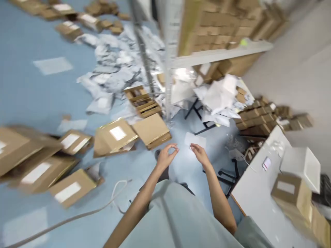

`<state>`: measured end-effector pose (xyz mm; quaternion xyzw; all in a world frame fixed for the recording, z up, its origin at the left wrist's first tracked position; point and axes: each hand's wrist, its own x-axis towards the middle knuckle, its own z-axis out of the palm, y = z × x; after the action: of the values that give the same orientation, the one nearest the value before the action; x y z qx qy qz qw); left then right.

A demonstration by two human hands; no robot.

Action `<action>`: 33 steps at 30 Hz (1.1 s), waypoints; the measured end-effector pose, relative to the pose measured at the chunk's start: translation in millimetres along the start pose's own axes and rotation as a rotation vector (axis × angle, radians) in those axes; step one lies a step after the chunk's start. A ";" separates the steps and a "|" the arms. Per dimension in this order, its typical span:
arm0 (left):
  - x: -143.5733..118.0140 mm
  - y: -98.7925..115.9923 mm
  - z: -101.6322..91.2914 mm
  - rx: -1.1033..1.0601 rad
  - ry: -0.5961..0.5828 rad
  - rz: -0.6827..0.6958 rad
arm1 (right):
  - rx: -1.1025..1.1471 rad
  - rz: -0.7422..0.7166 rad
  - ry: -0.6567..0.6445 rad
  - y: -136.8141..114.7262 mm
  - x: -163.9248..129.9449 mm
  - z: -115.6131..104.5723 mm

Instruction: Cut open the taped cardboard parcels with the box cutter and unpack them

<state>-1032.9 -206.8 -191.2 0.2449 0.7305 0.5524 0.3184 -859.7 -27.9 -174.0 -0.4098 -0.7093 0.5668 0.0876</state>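
Observation:
Both hands are raised in front of my body, a short gap apart, above the blue floor. My left hand (167,157) is closed in a pinch, thumb and forefinger meeting in a loop. With its fingertips pressed together, my right hand (200,155) is also closed. Whatever either pinch holds, if anything, is too small or blurred to make out. A white sheet (198,138) lies on the floor beyond the right fingertips. The nearest box to my left hand is a brown cardboard carton (152,128) on the floor, apart from it.
Labelled cartons (72,191) stand on the floor at left, near a grey cable (77,216). A heap of white packages (113,72) spreads beside a metal shelf post (169,69). At right, a white table (254,182) bears a phone (266,163) and a box (287,193).

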 end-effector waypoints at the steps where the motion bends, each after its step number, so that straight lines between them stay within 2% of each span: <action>1: -16.7 21.1 30.6 -0.029 -0.064 0.076 | 0.068 -0.029 0.047 8.7 -36.8 -22.9; 4: -79.9 78.2 133.5 -0.137 -0.319 0.237 | 0.230 -0.053 0.256 44.0 -156.6 -88.6; 6: -131.0 108.8 202.0 -0.159 -0.512 0.281 | 0.320 -0.044 0.453 71.5 -240.4 -126.2; 8: -184.5 132.2 262.5 -0.138 -0.704 0.304 | 0.418 -0.026 0.674 99.6 -322.2 -155.7; 10: -234.6 148.5 311.9 -0.100 -0.891 0.318 | 0.520 0.004 0.904 126.0 -397.2 -176.0; 12: -277.7 158.9 352.1 -0.053 -1.062 0.328 | 0.605 0.037 1.126 149.2 -462.3 -187.7; 15: -330.9 167.4 405.6 0.027 -1.237 0.326 | 0.682 0.086 1.379 176.8 -539.9 -195.2; 17: -363.6 170.3 441.4 0.072 -1.326 0.319 | 0.725 0.119 1.482 191.7 -579.4 -198.0; 20: -411.9 172.9 493.8 0.087 -1.466 0.311 | 0.777 0.155 1.612 211.9 -623.3 -205.5; 24: -465.9 179.3 559.5 0.049 -1.595 0.290 | 0.766 0.159 1.765 239.7 -665.1 -236.2; 27: -493.3 185.1 613.4 0.059 -1.630 0.289 | 0.683 0.164 1.836 263.8 -693.3 -282.1; 30: -511.9 189.0 674.5 0.084 -1.619 0.285 | 0.621 0.185 1.873 290.0 -718.5 -342.0; 33: -525.2 192.5 737.0 0.065 -1.577 0.242 | 0.602 0.205 1.842 314.0 -737.9 -405.2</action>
<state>-133.9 -47.7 -41.6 0.6502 0.2739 0.2256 0.6718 9.0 -226.6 -59.3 -0.7127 -0.1494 0.1868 0.6594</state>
